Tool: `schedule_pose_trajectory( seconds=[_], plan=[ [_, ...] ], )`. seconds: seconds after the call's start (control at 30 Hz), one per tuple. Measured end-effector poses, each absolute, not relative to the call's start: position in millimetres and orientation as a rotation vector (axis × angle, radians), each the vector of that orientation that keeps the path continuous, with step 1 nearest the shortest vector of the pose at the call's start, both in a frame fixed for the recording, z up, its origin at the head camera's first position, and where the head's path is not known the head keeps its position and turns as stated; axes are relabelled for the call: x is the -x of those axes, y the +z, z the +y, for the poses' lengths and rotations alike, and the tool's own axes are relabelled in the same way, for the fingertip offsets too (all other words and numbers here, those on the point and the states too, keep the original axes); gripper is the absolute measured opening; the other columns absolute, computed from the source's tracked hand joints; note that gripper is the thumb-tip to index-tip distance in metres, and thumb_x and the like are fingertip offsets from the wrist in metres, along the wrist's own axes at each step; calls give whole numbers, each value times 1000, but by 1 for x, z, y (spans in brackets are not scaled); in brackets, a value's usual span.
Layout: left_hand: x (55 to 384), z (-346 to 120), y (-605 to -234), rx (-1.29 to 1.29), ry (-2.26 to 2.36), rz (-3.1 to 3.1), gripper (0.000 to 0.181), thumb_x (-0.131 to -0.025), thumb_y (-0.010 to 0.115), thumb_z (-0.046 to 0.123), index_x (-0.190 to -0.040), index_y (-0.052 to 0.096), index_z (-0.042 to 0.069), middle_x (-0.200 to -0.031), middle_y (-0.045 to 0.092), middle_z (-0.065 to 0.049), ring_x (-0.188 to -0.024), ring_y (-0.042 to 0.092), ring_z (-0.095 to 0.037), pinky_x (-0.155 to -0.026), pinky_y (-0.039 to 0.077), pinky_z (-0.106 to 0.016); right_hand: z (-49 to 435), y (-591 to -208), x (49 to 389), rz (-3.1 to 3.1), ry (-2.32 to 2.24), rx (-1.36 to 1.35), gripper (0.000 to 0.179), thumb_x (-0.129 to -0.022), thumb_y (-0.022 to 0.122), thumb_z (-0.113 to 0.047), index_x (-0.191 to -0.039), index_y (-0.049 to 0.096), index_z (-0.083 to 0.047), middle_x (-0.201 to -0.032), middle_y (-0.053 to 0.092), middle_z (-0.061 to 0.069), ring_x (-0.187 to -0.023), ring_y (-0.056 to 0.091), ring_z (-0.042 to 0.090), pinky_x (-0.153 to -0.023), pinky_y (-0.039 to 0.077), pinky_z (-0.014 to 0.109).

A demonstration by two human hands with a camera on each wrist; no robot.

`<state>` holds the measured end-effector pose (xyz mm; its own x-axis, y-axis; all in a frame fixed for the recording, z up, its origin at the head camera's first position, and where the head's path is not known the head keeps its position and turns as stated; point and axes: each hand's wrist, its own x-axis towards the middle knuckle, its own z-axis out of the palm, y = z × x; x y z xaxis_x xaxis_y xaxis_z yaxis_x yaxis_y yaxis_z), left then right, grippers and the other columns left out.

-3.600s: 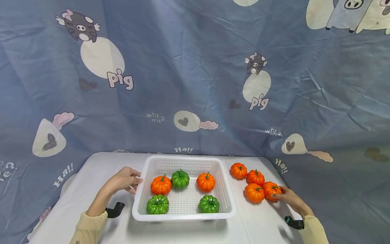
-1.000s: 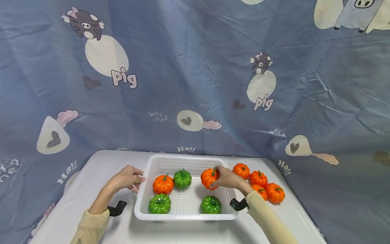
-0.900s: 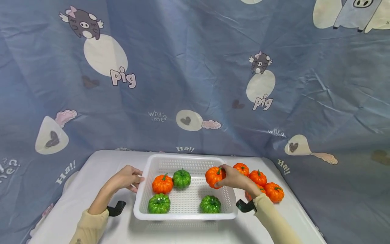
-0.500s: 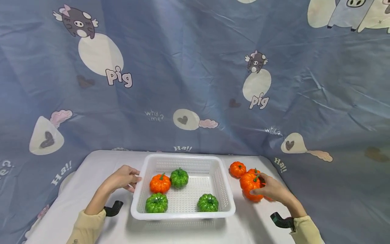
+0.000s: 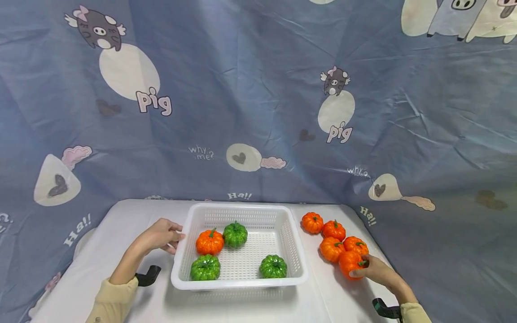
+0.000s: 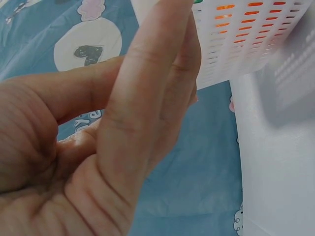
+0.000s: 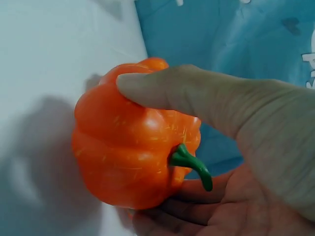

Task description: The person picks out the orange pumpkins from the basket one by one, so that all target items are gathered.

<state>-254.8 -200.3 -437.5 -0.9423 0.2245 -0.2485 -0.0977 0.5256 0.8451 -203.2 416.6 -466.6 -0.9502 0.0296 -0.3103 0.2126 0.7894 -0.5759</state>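
My right hand (image 5: 377, 271) holds an orange toy pumpkin (image 7: 133, 142) with a green stem, thumb over its side and fingers beneath. In the head view it is at the near end of a group of orange pumpkins (image 5: 332, 249) right of the basket. My left hand (image 5: 161, 235) has its fingertips at the left rim of a white plastic basket (image 5: 238, 283); the left wrist view shows those fingers (image 6: 133, 98) extended toward the perforated wall. Inside the basket are one orange pumpkin (image 5: 210, 242) and three green ones, including one at the front right (image 5: 273, 267).
A white-covered table (image 5: 226, 309) carries everything. Behind and to the sides hangs a blue cloth (image 5: 242, 112) with pig prints. Other orange pumpkins stand at the table's right, the farthest (image 5: 312, 223) close to the basket's right wall.
My right hand has lifted the orange pumpkin from the basket's back right and carried it right, to the near end of the orange group. My left hand has stayed at the rim.
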Motion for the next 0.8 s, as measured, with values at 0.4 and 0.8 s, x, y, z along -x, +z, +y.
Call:
schedule_pose_trajectory(
  seconds=[0.4,0.8],
  plan=[
    [255,-201,-437,-107,1397,2438,48,-94,57,5,-130,43,-23,-102,68,-23,-79,69,-22,-63,62,-35,424,-479,205,2690,-809,-242,86,-78,78,-34,-127,39,25,-123,53,35,-114,51,46,-96,46,60],
    [253,-200,-438,-124,1411,2441,45,-94,57,3,-129,45,-23,-93,70,-19,-76,70,-22,-61,62,-35,424,-488,210,2663,-849,-330,96,-73,82,-44,-129,39,22,-130,47,37,-120,45,50,-99,44,62]
  ],
)
